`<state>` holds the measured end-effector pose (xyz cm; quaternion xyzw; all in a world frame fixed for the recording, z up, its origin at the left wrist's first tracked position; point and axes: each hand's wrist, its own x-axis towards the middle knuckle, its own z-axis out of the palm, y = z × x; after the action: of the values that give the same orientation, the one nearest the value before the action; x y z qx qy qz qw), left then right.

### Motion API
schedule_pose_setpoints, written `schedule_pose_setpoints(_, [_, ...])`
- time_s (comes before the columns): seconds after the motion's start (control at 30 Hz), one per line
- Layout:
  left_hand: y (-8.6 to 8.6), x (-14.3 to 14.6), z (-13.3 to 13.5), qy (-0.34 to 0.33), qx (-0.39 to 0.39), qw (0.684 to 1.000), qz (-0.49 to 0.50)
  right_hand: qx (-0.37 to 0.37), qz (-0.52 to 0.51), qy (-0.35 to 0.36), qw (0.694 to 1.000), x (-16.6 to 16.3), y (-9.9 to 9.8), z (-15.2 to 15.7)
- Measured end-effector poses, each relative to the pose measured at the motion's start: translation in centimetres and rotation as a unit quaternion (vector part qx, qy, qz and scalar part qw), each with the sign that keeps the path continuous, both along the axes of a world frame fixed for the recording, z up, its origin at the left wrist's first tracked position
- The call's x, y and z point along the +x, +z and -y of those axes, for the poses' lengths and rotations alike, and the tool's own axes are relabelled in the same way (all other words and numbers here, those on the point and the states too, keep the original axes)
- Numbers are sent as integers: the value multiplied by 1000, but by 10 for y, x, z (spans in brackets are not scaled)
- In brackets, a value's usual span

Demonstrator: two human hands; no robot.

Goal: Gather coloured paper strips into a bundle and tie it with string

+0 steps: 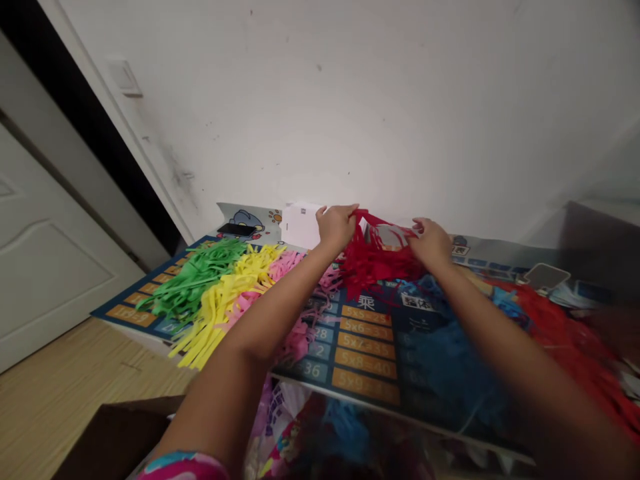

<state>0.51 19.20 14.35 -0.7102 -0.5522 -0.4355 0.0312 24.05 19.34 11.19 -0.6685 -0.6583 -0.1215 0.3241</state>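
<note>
Red streamers (367, 263): blurred; the ends pinched by the left hand (338, 227) and right hand (431, 245) are hidden in the fingers.
Pink streamers (297, 339): partly behind the left forearm (265, 320).
Blue streamers (450, 360): smeared, partly covered by the right forearm (525, 347).
Multiplication chart (367, 355): many sums buried under streamers.
White card (299, 225): mark too small to read.
Patterned sleeve (183, 465), cardboard box (120, 433): cut off by the bottom edge.
White door (50, 267): cut off at left.

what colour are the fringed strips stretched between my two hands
The fringed strips are red, seen best in the head view.
</note>
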Motion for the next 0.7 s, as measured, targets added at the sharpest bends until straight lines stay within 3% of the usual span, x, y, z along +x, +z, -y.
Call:
schedule_pose_setpoints(0.13, [25,-14,-8,19,-36,994,100,28,-78,44,996,-28,-10,24])
schedule_pose_setpoints(0.23, [52,-21,-7,16,79,997,3,92,-128,90,983,-53,-17,53])
schedule_pose_setpoints(0.37, [77,-28,19,-23,235,959,-157,193,-196,190,943,-85,-19,109])
schedule_pose_setpoints(0.5, [65,-32,83,-45,292,929,-224,170,-264,347,884,-124,-19,164])
schedule_pose_setpoints(0.57, [48,-38,124,-46,329,916,-225,165,-286,353,875,-146,-24,183])
schedule_pose_setpoints(0.7, [17,-63,194,-32,360,902,-237,137,-273,324,895,-184,-40,201])
